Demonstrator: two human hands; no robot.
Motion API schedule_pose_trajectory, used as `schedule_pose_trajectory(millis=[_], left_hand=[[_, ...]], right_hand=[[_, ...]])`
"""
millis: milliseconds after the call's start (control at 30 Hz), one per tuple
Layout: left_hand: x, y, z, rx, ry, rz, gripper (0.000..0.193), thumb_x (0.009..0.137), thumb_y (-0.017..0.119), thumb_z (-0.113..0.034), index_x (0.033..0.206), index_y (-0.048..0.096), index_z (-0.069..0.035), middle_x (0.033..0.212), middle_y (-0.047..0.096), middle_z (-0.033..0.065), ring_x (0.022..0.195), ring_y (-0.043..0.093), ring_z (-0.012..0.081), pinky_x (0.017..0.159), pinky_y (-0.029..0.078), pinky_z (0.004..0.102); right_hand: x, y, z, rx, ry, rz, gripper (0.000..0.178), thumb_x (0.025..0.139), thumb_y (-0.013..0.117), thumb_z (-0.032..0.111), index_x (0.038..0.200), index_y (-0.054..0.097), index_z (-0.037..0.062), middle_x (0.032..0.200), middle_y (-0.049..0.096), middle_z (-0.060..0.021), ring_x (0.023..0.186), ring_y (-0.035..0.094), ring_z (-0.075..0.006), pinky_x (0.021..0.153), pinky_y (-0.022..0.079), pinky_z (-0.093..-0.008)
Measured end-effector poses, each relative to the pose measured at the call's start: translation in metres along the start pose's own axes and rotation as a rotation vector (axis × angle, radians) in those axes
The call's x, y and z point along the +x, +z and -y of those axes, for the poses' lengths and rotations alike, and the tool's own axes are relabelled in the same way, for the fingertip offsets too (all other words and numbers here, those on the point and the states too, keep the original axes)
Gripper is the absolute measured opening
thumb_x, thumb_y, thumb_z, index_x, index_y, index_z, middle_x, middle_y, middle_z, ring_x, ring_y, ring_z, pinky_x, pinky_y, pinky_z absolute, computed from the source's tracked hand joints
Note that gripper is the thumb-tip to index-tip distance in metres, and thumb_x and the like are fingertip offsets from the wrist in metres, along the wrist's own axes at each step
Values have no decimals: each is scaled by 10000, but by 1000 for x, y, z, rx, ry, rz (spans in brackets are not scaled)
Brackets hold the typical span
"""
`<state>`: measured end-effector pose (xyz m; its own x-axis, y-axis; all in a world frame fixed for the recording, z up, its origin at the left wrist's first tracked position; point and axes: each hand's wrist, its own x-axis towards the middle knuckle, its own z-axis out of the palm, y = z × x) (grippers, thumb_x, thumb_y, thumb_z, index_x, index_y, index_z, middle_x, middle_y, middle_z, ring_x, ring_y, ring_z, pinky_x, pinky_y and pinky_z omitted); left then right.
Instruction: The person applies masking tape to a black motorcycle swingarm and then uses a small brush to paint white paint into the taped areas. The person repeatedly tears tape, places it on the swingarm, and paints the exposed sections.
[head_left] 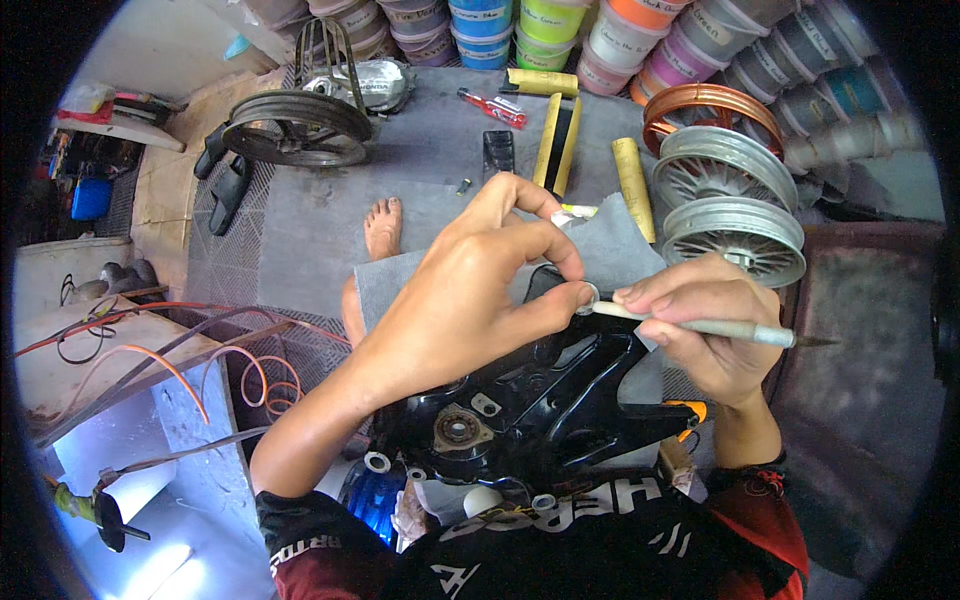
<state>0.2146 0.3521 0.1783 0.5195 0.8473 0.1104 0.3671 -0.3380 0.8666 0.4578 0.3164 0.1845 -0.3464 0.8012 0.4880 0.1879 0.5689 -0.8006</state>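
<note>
Left hand bent at the wrist, its thumb and a finger pinching a small pale ring-shaped piece near the middle of the view. By the tip of another finger lies a small white and yellow-green piece; whether that finger holds it, I cannot tell. Right hand grips a slim paintbrush between thumb and fingers. The brush lies almost level, its dark bristles pointing to the right and the plain end of its handle meeting the ring-shaped piece, or just beside it.

Below both hands sits a glossy black motorcycle part, with a round metal bearing set in its left side. Grey cloth shows beyond the part's far edge. A bare foot rests on the floor mat to the left.

Farther off, a red bottle lies on its side near some yellow-wrapped pieces. Three spoked wheels, one copper and two silver, overlap in a row at the right. A dark wheel lies at the upper left, and lidded plastic tubs stand along the back.
</note>
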Motion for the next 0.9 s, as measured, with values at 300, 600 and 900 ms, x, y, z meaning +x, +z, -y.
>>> schedule_pose_trajectory(millis=[300,600,900], left_hand=[[1,-2,4,19,12,12,166,826,802,-241,935,752,-126,1172,599,57,986,581,189,901,378,360],[-2,4,12,-98,65,-29,193,832,814,-187,938,723,-54,1089,592,103,1008,604,241,873,461,335],[-7,6,14,-89,58,-36,206,821,814,-155,941,704,-28,1060,603,131,1018,615,278,902,489,365]], right_hand=[[6,4,8,-139,-48,75,251,817,831,17,1022,687,39,953,760,-145,836,757,-264,701,608,-333],[14,8,10,-227,-69,146,264,808,820,-15,1031,687,31,968,753,-160,840,755,-270,720,613,-342],[1,6,10,-182,-52,166,258,822,803,-30,1039,674,22,984,753,-177,893,762,-301,784,623,-372]])
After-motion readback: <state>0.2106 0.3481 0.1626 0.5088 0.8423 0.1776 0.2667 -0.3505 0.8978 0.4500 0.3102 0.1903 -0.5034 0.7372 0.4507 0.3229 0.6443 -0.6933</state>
